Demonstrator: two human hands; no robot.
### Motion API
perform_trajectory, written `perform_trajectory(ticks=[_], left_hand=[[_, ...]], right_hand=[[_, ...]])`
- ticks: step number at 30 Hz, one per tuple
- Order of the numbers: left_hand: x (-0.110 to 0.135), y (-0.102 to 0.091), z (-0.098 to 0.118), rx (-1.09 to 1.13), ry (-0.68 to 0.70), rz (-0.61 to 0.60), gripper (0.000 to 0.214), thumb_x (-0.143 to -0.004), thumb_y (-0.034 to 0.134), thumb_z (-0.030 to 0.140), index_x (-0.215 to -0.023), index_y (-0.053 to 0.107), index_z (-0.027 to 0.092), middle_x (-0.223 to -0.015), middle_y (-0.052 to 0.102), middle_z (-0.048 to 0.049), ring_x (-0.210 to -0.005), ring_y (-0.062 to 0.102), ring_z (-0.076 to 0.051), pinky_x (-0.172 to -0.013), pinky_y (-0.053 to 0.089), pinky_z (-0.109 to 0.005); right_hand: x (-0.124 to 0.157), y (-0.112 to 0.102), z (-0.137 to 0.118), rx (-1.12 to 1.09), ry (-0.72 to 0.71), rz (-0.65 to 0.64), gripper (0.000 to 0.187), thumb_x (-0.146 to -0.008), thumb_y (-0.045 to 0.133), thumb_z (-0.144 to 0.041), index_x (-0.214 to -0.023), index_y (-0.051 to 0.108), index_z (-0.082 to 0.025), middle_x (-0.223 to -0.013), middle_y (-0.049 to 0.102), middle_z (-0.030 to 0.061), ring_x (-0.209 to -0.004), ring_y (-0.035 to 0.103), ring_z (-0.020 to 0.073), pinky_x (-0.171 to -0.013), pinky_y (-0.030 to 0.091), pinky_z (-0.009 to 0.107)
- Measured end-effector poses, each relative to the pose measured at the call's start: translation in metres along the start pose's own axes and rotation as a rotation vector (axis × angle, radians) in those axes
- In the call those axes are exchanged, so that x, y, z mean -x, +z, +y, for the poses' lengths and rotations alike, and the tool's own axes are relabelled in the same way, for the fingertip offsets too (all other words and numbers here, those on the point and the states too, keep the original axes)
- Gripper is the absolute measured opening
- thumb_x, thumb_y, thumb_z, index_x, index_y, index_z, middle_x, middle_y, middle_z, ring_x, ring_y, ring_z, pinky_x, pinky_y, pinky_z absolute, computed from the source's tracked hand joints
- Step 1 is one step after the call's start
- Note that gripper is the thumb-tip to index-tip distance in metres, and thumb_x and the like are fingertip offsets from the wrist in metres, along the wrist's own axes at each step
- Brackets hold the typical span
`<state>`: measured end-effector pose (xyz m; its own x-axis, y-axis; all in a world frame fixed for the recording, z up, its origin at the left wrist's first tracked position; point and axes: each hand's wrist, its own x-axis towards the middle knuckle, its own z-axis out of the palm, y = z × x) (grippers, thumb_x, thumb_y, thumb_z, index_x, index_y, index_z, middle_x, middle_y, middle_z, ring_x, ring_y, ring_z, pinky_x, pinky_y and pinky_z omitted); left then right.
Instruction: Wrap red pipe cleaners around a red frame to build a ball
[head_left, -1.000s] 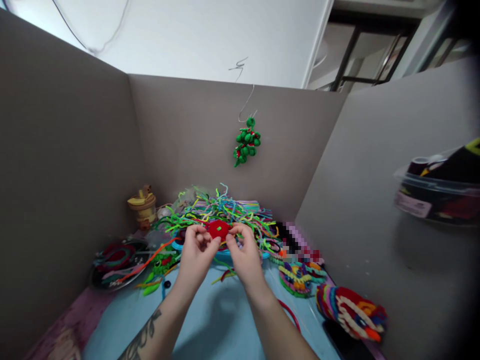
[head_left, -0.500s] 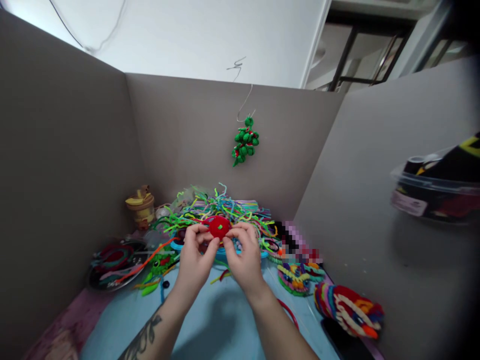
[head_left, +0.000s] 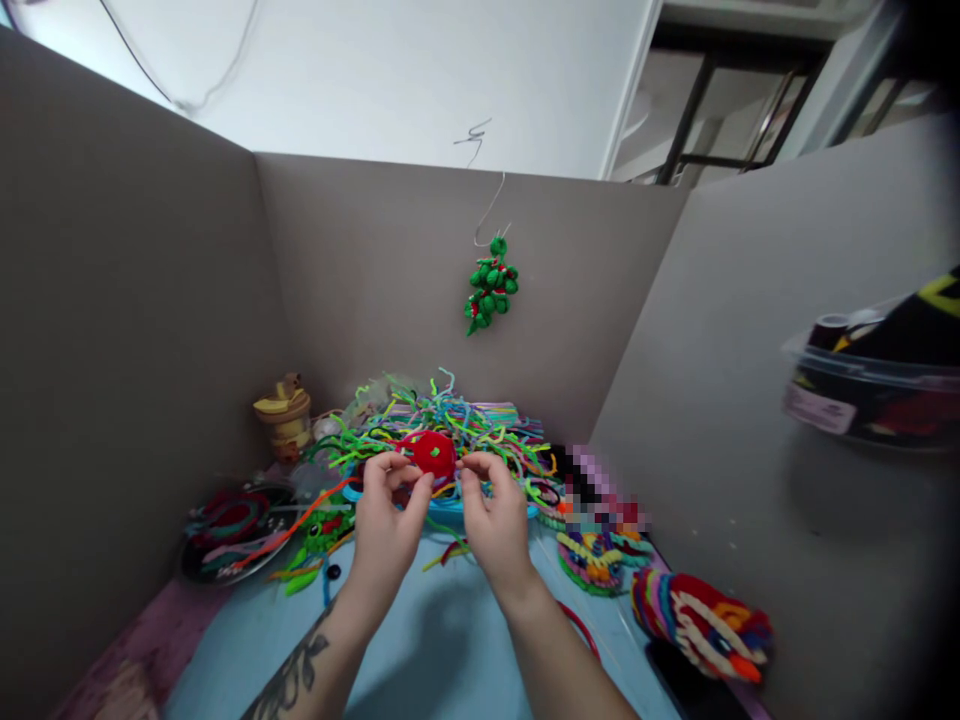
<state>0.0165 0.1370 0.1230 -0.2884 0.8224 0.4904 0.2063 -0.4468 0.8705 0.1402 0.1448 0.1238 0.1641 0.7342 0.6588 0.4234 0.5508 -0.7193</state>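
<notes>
My left hand (head_left: 386, 520) and my right hand (head_left: 491, 515) are raised side by side over a light blue table top (head_left: 420, 650). Both pinch a small round red piece (head_left: 433, 454) made of fuzzy wire, with a green spot at its centre. The fingers of each hand are curled and closed on its edges. Right behind the hands lies a tangled heap of coloured fuzzy wires (head_left: 442, 420).
Grey cardboard walls (head_left: 135, 300) box in the table on three sides. A green knotted ornament (head_left: 490, 285) hangs on the back wall. A yellow toy (head_left: 283, 412), a dark plate of wires (head_left: 225, 525), woven coloured pieces (head_left: 697, 620) and a clear tub (head_left: 870, 380) sit around.
Both hands have shifted slightly up and back with the red piece, and the fingers have re-gripped its edges. Nothing else has moved.
</notes>
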Motion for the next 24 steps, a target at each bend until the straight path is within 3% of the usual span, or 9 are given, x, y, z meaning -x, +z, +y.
perform_trajectory(ticks=[4, 9, 16, 24], left_hand=[[0.002, 0.002, -0.004, -0.061, 0.069, 0.006, 0.027, -0.079, 0.063, 0.026, -0.099, 0.044, 0.022, -0.079, 0.062, 0.0007, -0.073, 0.062, -0.014, -0.066, 0.046, -0.025], [0.005, 0.005, -0.006, -0.064, 0.111, -0.02, 0.025, -0.08, 0.062, 0.025, -0.097, 0.044, 0.022, -0.079, 0.061, 0.0006, -0.073, 0.062, -0.014, -0.066, 0.046, -0.025], [0.002, 0.01, -0.001, 0.212, -0.083, -0.097, 0.036, -0.077, 0.064, 0.027, -0.103, 0.041, 0.021, -0.093, 0.064, -0.0042, -0.086, 0.065, -0.017, -0.079, 0.048, -0.031], [0.0, 0.008, 0.004, 0.364, -0.163, -0.186, 0.034, -0.076, 0.065, 0.023, -0.097, 0.038, 0.023, -0.068, 0.064, 0.0043, -0.066, 0.062, -0.012, -0.067, 0.045, -0.022]], right_hand=[[0.0, 0.001, -0.005, 0.06, -0.096, 0.008, 0.004, -0.082, 0.058, -0.022, -0.084, 0.056, -0.019, -0.084, 0.059, 0.0037, -0.084, 0.055, 0.019, -0.076, 0.044, 0.032], [0.0, 0.0, -0.003, 0.122, -0.145, 0.043, 0.011, -0.086, 0.05, -0.016, -0.077, 0.054, -0.02, -0.079, 0.058, 0.0037, -0.081, 0.053, 0.0192, -0.074, 0.042, 0.032], [0.001, -0.001, -0.002, 0.114, -0.222, -0.045, 0.014, -0.085, 0.047, -0.011, -0.075, 0.052, -0.02, -0.078, 0.057, 0.0034, -0.08, 0.05, 0.019, -0.074, 0.039, 0.032], [-0.005, -0.008, -0.002, 0.017, -0.141, -0.055, 0.016, -0.084, 0.045, -0.013, -0.071, 0.048, -0.02, -0.075, 0.052, 0.0017, -0.077, 0.048, 0.0176, -0.07, 0.038, 0.031]])
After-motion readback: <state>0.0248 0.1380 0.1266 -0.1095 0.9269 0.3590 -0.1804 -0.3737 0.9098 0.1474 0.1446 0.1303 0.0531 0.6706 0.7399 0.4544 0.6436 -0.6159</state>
